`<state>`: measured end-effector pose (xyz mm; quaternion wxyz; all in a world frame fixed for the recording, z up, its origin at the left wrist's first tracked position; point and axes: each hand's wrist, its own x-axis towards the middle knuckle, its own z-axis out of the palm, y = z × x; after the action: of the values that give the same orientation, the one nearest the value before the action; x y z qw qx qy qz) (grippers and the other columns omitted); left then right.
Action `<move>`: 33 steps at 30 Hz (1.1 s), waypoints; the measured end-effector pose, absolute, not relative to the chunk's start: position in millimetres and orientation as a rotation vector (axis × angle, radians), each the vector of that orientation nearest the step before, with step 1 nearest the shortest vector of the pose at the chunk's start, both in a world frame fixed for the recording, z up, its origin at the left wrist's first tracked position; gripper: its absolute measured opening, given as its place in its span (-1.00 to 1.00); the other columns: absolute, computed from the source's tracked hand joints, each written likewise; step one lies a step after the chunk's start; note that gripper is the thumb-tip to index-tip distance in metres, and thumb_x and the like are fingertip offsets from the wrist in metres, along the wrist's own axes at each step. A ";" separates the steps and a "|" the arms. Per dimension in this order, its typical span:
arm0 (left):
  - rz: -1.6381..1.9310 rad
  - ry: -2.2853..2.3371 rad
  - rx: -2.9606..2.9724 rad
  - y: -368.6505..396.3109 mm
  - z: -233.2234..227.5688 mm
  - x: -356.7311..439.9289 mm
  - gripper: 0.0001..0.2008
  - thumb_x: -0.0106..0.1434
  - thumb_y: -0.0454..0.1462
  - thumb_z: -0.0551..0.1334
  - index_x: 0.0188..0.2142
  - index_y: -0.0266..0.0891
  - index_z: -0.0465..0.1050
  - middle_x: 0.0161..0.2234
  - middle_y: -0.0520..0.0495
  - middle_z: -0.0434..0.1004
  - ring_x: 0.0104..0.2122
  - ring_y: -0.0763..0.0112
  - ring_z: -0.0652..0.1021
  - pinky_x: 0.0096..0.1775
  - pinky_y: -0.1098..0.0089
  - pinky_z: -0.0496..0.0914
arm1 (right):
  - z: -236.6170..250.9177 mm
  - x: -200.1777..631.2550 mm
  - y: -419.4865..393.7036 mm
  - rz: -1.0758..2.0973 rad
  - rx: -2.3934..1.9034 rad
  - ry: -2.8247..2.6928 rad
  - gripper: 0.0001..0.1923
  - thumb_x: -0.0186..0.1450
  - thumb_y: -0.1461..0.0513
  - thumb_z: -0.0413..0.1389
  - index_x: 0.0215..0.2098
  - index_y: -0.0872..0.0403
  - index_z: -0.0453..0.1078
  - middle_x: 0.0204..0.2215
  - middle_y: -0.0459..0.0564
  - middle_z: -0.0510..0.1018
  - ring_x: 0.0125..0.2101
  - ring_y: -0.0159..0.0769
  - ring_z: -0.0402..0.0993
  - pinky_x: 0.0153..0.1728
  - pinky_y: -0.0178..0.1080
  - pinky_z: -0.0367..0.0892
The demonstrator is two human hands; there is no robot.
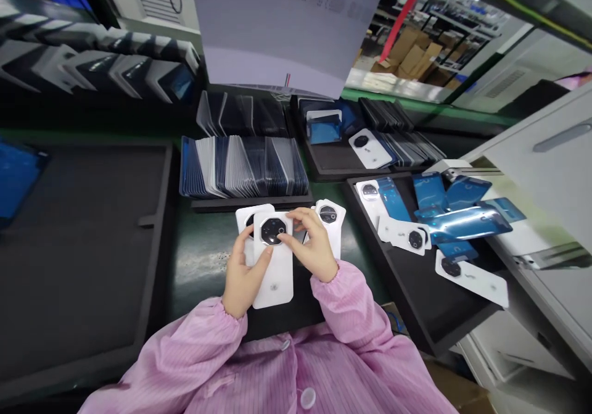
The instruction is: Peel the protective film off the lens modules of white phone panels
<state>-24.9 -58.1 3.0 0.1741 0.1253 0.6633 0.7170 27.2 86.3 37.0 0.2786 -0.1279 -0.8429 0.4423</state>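
A white phone back cover [274, 273] with a large dark camera ring is held upright before me. My left hand [246, 273] grips its left edge, thumb on the front face below the ring. At the upper right edge my right hand [315, 241] has its fingers on the rim, with the thumb touching the camera ring. Just behind the cover, to the left, another white cover [245, 215] shows partly. To the right, beyond my right hand, lies a small stack of white covers [337, 229] with a dark camera ring on top.
A rack of upright dark and white panels [245, 167] stands ahead. On the right a black tray [430, 303] holds white covers and blue-filmed pieces [469, 223]. Another tray [333, 161] sits behind it. A large black tray [83, 266] lies left. A grey sheet [287, 37] hangs ahead.
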 end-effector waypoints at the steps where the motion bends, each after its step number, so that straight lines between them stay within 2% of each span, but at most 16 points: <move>1: 2.012 1.925 0.406 -58.2 2.2 -24.5 -0.51 0.14 -0.23 0.32 0.07 -0.13 0.30 0.01 -0.12 0.47 -0.06 0.25 0.53 -0.06 0.28 0.45 | 35.9 27.9 88.4 1.198 -0.364 -2.245 -0.74 0.18 0.24 0.24 -0.15 0.03 0.40 -0.15 0.02 0.39 -0.23 -0.29 0.41 -0.28 -0.22 0.41; 9: 1.889 2.191 0.723 -60.5 0.8 -20.2 -0.55 0.19 -0.29 0.26 0.09 -0.12 0.31 0.00 -0.11 0.49 -0.03 0.24 0.52 0.02 0.25 0.38 | 30.8 31.0 94.7 1.366 -0.386 -2.151 -0.94 0.18 0.27 0.21 -0.36 0.05 0.41 -0.22 0.01 0.38 -0.19 -0.24 0.40 -0.32 -0.22 0.39; 12: 1.911 2.076 0.596 -59.0 1.6 -22.2 -0.54 0.17 -0.27 0.27 0.07 -0.12 0.31 -0.02 -0.11 0.49 -0.08 0.25 0.54 -0.06 0.26 0.43 | 33.0 32.3 90.9 1.127 -0.321 -2.211 -0.95 0.22 0.30 0.17 -0.41 0.07 0.39 -0.19 0.05 0.39 -0.13 -0.17 0.38 -0.18 -0.09 0.38; 14: 1.946 1.946 0.446 -57.8 3.3 -25.2 -0.54 0.15 -0.25 0.29 0.06 -0.14 0.31 -0.04 -0.11 0.50 -0.11 0.24 0.56 -0.12 0.27 0.46 | 34.3 32.5 86.6 0.889 -0.169 -2.247 -0.93 0.24 0.34 0.14 -0.39 0.06 0.38 -0.18 0.05 0.43 -0.08 -0.13 0.35 -0.08 -0.01 0.32; 16: 1.995 1.847 0.335 -56.9 5.6 -28.7 -0.52 0.12 -0.24 0.31 0.04 -0.16 0.30 -0.03 -0.12 0.49 -0.09 0.23 0.55 -0.10 0.25 0.46 | 33.7 32.1 82.6 0.771 0.064 -2.270 -0.87 0.24 0.40 0.10 -0.35 0.04 0.35 -0.25 0.01 0.50 -0.13 -0.17 0.40 -0.09 0.01 0.31; 20: 2.051 1.787 0.237 -57.4 9.3 -33.6 -0.51 0.10 -0.25 0.32 0.04 -0.18 0.29 -0.03 -0.12 0.49 -0.06 0.23 0.53 0.00 0.21 0.41 | 27.8 31.6 78.3 0.807 0.359 -2.265 -0.80 0.23 0.45 0.08 -0.27 0.04 0.32 -0.38 -0.06 0.55 -0.30 -0.27 0.49 -0.20 -0.07 0.37; 25: 2.062 1.791 0.285 -60.3 7.5 -34.2 -0.50 0.12 -0.22 0.32 0.05 -0.16 0.28 0.00 -0.12 0.48 -0.02 0.21 0.50 0.04 0.19 0.36 | 22.7 33.5 76.5 0.839 0.443 -2.210 -0.71 0.21 0.46 0.09 -0.15 0.05 0.34 -0.35 -0.01 0.56 -0.32 -0.28 0.50 -0.29 -0.14 0.43; 33: 2.077 1.840 0.368 -63.1 6.7 -31.7 -0.51 0.15 -0.21 0.31 0.07 -0.13 0.27 -0.03 -0.10 0.49 -0.06 0.24 0.52 0.01 0.20 0.38 | 24.0 34.9 77.5 0.842 0.508 -2.189 -0.65 0.20 0.46 0.08 -0.11 0.00 0.39 -0.34 -0.02 0.57 -0.34 -0.26 0.53 -0.31 -0.13 0.45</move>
<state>-31.7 -63.1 6.7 0.1703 0.1295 0.6478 0.7311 34.9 77.5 24.0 0.3622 0.1974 -0.8502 0.3271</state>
